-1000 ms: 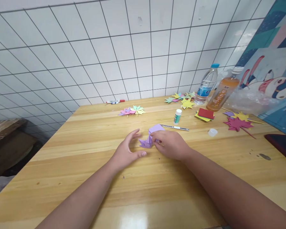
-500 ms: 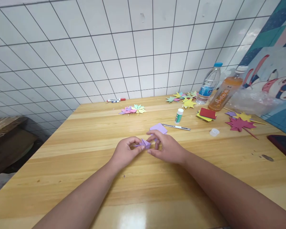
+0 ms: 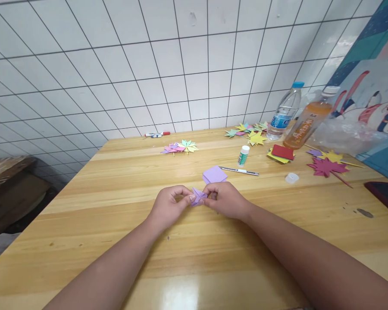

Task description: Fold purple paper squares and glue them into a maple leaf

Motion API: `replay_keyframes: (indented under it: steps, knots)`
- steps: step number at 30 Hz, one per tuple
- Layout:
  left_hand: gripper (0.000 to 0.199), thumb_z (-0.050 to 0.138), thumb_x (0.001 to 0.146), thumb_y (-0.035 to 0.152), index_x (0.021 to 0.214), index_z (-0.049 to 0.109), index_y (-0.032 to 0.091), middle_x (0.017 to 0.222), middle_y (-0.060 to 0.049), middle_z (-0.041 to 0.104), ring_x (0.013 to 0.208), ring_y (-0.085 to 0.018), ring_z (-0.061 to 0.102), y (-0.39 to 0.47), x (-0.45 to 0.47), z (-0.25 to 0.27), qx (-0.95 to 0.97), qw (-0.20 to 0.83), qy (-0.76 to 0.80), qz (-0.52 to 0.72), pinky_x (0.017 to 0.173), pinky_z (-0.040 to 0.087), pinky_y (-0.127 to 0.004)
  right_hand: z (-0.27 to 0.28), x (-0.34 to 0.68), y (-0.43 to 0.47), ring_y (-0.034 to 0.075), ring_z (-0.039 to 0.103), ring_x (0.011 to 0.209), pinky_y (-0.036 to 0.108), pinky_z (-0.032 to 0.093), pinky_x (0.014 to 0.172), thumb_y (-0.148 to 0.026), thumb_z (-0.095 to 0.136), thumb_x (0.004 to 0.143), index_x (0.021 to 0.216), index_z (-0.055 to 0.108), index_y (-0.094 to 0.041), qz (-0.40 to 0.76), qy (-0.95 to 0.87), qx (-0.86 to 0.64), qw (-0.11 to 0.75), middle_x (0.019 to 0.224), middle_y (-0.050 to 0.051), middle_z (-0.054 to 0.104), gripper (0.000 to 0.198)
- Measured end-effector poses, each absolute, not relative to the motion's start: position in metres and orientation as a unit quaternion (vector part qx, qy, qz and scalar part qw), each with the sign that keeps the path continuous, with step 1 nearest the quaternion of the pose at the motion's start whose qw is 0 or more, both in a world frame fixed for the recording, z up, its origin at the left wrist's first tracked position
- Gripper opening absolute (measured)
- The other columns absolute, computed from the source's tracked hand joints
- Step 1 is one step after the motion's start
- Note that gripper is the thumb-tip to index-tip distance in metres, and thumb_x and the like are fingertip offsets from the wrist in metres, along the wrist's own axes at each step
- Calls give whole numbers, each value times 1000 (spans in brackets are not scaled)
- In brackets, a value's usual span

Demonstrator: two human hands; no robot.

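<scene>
A small piece of folded purple paper [image 3: 198, 196] is held between my two hands, just above the wooden table. My left hand [image 3: 171, 204] pinches its left side with thumb and forefinger. On the opposite side, my right hand [image 3: 225, 199] has closed its thumb and fingers on the right edge. Parts of the folds are hidden behind the fingertips. Just beyond my right hand lie flat purple paper squares [image 3: 215, 174]. A slim cutter knife [image 3: 241, 171] rests beside them, and a glue stick [image 3: 243, 156] stands upright behind it.
Paper leaves lie in a left pile [image 3: 181, 147] and a back pile [image 3: 252, 131]. A water bottle [image 3: 283, 116] and an orange drink bottle [image 3: 307, 122] stand at right, near red and yellow paper [image 3: 282, 153], a clear cap [image 3: 292, 178] and a maroon leaf [image 3: 326, 167]. Markers [image 3: 157, 134] lie by the wall.
My right hand's fingers, spread beside the folded purple paper before, have closed on its right edge. The paper has turned slightly, and the purple squares behind are less covered.
</scene>
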State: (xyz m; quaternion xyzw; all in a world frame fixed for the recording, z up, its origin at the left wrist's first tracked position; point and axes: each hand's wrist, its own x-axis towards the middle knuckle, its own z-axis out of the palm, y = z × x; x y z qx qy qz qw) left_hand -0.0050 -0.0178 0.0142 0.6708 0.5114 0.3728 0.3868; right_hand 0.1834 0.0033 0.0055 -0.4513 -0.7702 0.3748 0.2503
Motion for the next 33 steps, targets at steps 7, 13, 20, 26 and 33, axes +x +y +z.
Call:
replay_keyframes:
  steps: [7,13,20,26,33]
  knots:
    - [25,64,71,38,85,67,17,83,-6,71,79,-21,65,-14,-6,12,643,438,510,366,74,49,-32,9,185,5,8,44,50,18,30,47,-31,58,74,73,63,-19,367,-761,-473,249,58,-4,56,13]
    - [35,72,64,34,93,63,17,96,-8,69,91,-22,63,-12,-6,7,663,432,496,357,83,48,-36,7,185,7,8,45,51,18,31,48,-33,59,74,74,63,-18,368,-743,-490,269,58,-4,56,15]
    - [25,65,70,37,84,62,16,85,-5,68,80,-18,62,-2,-14,3,612,429,516,418,75,47,-29,13,190,9,11,54,67,22,39,60,-39,57,77,103,57,-21,289,-788,-471,272,85,0,64,32]
    - [45,64,68,33,110,57,17,80,-3,66,75,-18,63,18,-49,11,553,381,580,462,75,45,-30,21,212,20,22,45,105,32,33,89,-25,56,75,111,56,-19,54,-846,-479,228,112,6,59,36]
    - [51,67,63,35,110,58,20,105,-10,60,97,-26,56,35,-77,3,567,176,687,418,80,42,-37,18,220,25,23,49,97,33,33,83,-29,51,81,104,62,-22,22,-863,-491,119,101,6,65,27]
